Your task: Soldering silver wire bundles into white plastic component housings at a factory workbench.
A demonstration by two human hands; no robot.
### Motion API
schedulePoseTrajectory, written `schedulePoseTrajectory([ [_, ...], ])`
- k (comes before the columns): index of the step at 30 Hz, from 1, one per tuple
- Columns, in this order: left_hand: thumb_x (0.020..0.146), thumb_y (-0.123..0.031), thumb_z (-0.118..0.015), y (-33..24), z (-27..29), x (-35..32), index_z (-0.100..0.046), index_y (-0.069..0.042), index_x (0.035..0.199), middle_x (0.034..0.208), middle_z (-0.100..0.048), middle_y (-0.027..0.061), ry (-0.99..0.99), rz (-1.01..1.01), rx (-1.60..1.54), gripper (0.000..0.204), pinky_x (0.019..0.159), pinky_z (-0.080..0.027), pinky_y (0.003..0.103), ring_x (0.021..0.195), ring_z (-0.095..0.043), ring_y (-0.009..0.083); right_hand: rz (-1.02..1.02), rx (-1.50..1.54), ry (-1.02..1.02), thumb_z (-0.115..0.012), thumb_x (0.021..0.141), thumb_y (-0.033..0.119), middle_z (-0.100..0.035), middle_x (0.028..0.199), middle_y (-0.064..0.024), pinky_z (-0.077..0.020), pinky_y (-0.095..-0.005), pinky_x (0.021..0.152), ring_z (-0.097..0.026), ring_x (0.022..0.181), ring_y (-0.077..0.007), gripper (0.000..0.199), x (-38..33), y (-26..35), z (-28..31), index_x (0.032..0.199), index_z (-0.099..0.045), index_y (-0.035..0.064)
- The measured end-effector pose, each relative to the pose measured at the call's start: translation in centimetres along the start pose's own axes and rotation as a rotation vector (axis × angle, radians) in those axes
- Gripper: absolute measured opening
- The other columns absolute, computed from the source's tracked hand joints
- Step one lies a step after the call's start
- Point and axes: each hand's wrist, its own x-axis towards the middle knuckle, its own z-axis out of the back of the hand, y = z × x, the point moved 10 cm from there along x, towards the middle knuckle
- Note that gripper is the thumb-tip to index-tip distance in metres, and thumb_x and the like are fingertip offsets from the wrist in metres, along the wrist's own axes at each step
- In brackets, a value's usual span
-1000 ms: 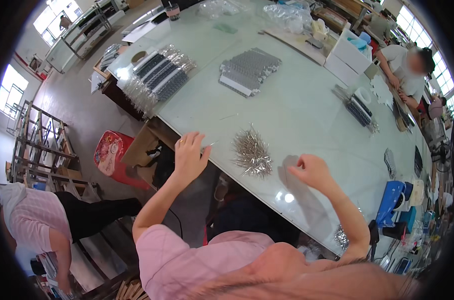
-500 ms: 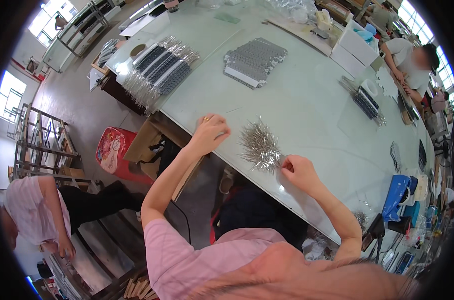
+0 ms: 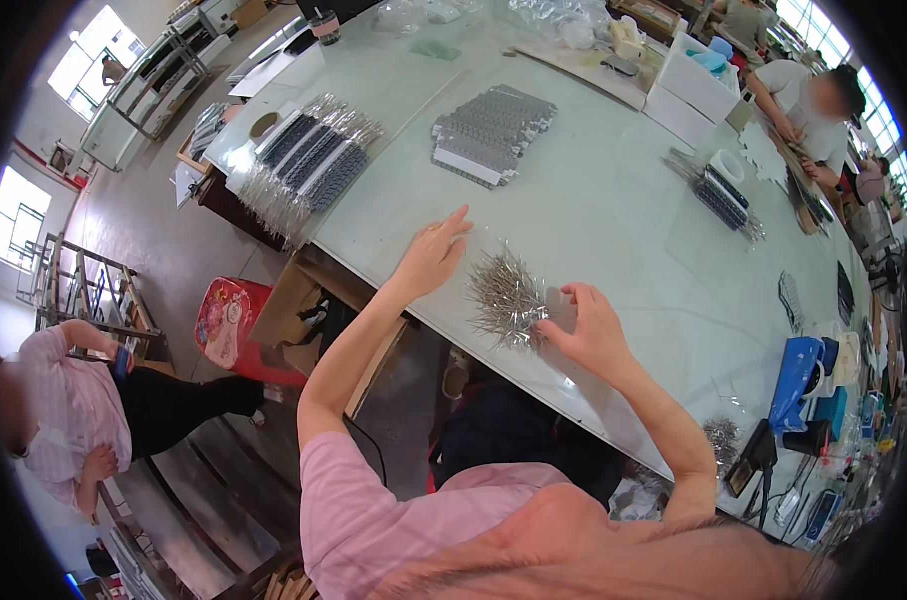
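Note:
On the glass-topped table, a loose bundle of thin silvery wire pieces (image 3: 509, 298) lies near the front edge, between my hands. My left hand (image 3: 434, 258) is up and left of the bundle, low over the tabletop, with its fingers stretched out. Whether a fine wire lies under those fingertips is too small to tell. At the bundle's right end is my right hand (image 3: 592, 330), its thumb touching or nearly touching the wires and its index finger held apart. Farther back lies a stack of grey patterned strips (image 3: 494, 135).
Dark strips with wire ends (image 3: 314, 160) fill the table's left corner. More wired strips (image 3: 724, 195) lie right, near a white foam box (image 3: 689, 90). A blue tool (image 3: 799, 385) stands at the right. One person (image 3: 809, 110) works across the table; another (image 3: 74, 400) stands left.
My left hand has moved slightly right, its fingers straightening over where a thin wire lay. My right hand's fingers have spread from a pinch. The person at left has shifted posture.

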Motion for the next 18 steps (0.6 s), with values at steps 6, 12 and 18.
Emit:
schedulePoseTrajectory([
  [6, 0.083, -0.011, -0.066, -0.6, 3.0, -0.9, -0.064, -0.009, 0.113, 0.108, -0.066, 0.0083, -0.268, 0.014, 0.269, 0.030, 0.091, -0.045, 0.043, 0.106, -0.057, 0.0320, 0.198, -0.167, -0.126, -0.077, 0.074, 0.043, -0.057, 0.110, -0.0144, -0.0460, -0.0436, 0.084, -0.053, 0.101, -0.0337, 0.066, 1.6, 3.0, -0.9, 0.120, -0.055, 0.0026],
  [12, 0.082, -0.011, -0.068, 1.1, 3.7, -0.7, -0.066, -0.007, 0.088, 0.098, -0.061, 0.0096, -0.275, 0.134, 0.384, 0.007, 0.087, -0.044, 0.043, 0.099, -0.054, 0.0325, 0.224, -0.148, -0.168, -0.077, 0.074, 0.043, -0.057, 0.110, -0.0131, -0.0453, -0.0436, 0.085, -0.053, 0.100, -0.0322, 0.064, 2.9, 3.4, -1.0, 0.119, -0.056, 0.0030],
  [18, 0.083, -0.011, -0.067, 2.2, 6.1, -3.4, -0.064, -0.008, 0.088, 0.109, -0.056, 0.0087, -0.274, 0.132, 0.441, 0.007, 0.093, -0.039, 0.046, 0.108, -0.048, 0.0341, 0.168, -0.172, -0.174, -0.076, 0.074, 0.043, -0.057, 0.110, -0.0135, -0.0450, -0.0435, 0.086, -0.053, 0.101, -0.0329, 0.062, 2.6, 0.7, 0.1, 0.117, -0.057, 0.0022],
])
